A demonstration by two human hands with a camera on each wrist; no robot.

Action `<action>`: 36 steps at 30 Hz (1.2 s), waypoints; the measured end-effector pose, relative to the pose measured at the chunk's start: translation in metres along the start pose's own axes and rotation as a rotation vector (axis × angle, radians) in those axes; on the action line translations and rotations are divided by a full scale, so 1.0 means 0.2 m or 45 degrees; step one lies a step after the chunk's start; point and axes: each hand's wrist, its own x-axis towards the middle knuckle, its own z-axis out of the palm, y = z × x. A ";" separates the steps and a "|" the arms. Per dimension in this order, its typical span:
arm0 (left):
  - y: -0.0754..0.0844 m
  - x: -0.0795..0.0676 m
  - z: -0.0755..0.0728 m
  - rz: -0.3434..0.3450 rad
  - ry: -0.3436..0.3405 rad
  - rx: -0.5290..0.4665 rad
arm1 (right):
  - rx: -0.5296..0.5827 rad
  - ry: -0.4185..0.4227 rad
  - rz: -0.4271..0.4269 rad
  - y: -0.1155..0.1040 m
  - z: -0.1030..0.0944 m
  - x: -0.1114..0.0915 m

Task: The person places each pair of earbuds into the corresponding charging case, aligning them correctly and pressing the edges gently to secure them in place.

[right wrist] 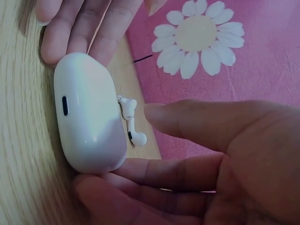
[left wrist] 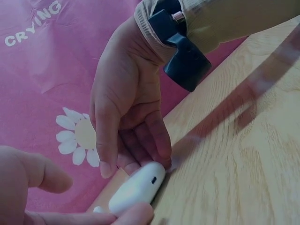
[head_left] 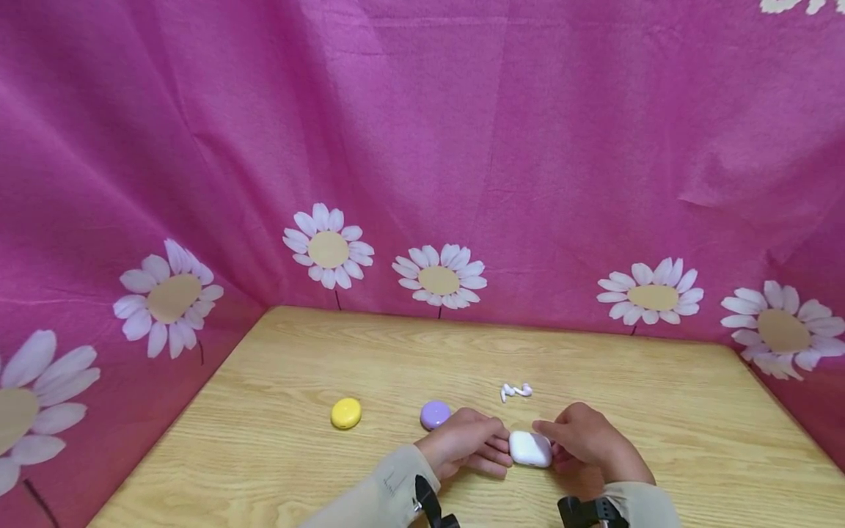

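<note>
My left hand [head_left: 467,444] and right hand [head_left: 590,440], fingers relaxed, touch opposite ends of the white case [head_left: 530,449]. It seems to rest on the table [head_left: 264,447]; two earbuds [head_left: 526,390] lie beyond it, the purple disc [head_left: 435,415] to its left.

A white case [left wrist: 138,188] with a dark oval slot in its side sits at the tabletop [left wrist: 243,187], tilted in view, between two hands. The left hand [left wrist: 21,185] enters from the lower left, a fingertip against the case's near end, its thumb held clear. The right hand [left wrist: 126,93] reaches down, fingertips at the far end, thumb apart; its wrist bears a black mount [left wrist: 187,63] over a beige sleeve [left wrist: 220,21]. Behind it, the tabletop's edge runs diagonally along a pink cloth [left wrist: 42,89] with a white daisy [left wrist: 84,134] and the lettering "CRYING" [left wrist: 33,22].
</note>
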 end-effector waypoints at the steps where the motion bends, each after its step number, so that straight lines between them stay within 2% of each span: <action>1: 0.00 0.00 0.00 0.003 -0.006 -0.003 | 0.000 0.004 -0.005 0.00 0.00 0.00; 6: -0.01 0.02 -0.02 0.023 -0.021 -0.019 | -0.019 0.043 -0.058 -0.01 -0.01 -0.01; 12: -0.02 0.03 -0.03 0.114 0.015 -0.038 | -0.058 0.078 -0.110 -0.05 -0.01 0.01; 18: -0.03 0.04 -0.03 0.148 0.044 -0.041 | 0.019 0.097 -0.115 -0.06 -0.01 0.02; 23: -0.02 0.04 -0.04 0.157 0.076 -0.049 | 0.107 0.098 -0.154 -0.02 0.00 0.03; 29: -0.03 0.05 -0.03 0.212 0.149 -0.069 | 0.404 0.037 -0.324 0.05 0.04 0.06; 36: -0.07 0.07 -0.02 0.315 0.207 -0.079 | 0.772 0.015 -0.234 0.12 0.13 0.10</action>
